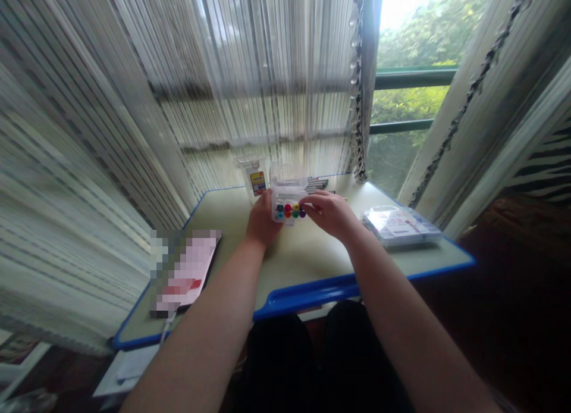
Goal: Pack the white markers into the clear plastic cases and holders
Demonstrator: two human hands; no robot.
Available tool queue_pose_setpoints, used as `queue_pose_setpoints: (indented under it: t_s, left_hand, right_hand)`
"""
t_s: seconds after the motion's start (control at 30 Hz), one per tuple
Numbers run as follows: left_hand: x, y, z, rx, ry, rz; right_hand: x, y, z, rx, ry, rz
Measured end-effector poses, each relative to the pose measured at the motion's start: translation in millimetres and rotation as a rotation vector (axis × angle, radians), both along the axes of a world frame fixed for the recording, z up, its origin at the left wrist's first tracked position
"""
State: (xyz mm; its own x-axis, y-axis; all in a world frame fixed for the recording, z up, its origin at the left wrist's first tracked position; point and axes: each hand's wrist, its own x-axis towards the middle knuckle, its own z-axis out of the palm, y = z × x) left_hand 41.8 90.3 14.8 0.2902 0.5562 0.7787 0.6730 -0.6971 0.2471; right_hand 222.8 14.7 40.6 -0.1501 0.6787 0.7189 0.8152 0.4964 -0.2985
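My left hand is wrapped round the left side of a small clear plastic case. The lid of the case stands raised at the back, and its near end is tilted toward me. Inside sit several round coloured ends in two rows: green, red, yellow, blue, orange and purple. They may be marker ends, but they are small and blurred. At the case's right edge my right hand has thumb and fingers pinched together by the purple end. What lies between those fingertips is too small to make out.
Behind the case stands a clear container with a yellow label. Several pens lie at the back. On the right is a flat clear box. A partly blurred-out tablet or phone with a cable lies left. The table has a blue rim.
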Motion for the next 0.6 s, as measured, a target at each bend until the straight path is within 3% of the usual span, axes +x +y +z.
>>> queue_pose_setpoints:
  t_s: [0.33, 0.6]
  left_hand:
    - [-0.6, 0.5, 0.4, -0.014, 0.016, -0.008]
    - [0.5, -3.9, 1.5, -0.069, -0.031, 0.039]
  right_hand:
    - [-2.6, 2.9, -2.4, -0.044, -0.037, -0.026]
    - [-3.8, -2.2, -0.7, 0.056, -0.027, -0.021]
